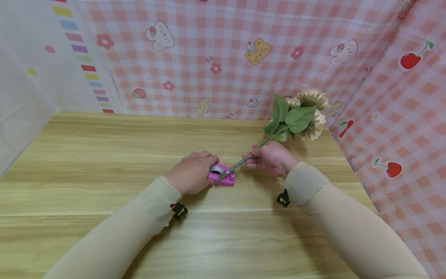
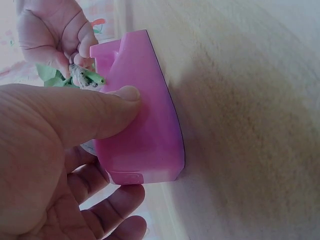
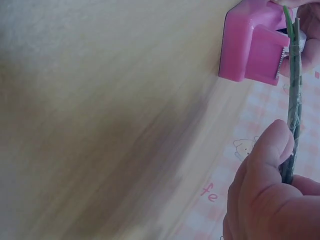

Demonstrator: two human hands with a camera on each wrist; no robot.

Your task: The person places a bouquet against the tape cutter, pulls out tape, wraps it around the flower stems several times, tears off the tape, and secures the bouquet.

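Note:
My left hand [image 1: 192,174] grips a pink tape dispenser [image 1: 228,180] on the wooden table. In the left wrist view the thumb [image 2: 117,112] lies along the dispenser's side while other fingers curl under its end. A roll of tape [image 1: 216,169] sits in it. My right hand [image 1: 275,159] holds a bunch of artificial flowers [image 1: 314,123] by the stems [image 1: 240,162], blooms up and to the right. The cut stem ends lie over the dispenser in the head view. Clear tape wraps the lower stems [image 3: 295,87], seen in the right wrist view beside the dispenser's toothed cutting edge.
The wood-grain table [image 1: 104,162] stretches out on both sides of the hands. A pink checked cloth [image 1: 223,50] hangs along the back and right edges, with the blooms close to it. White cloth [image 1: 28,77] hangs at the left.

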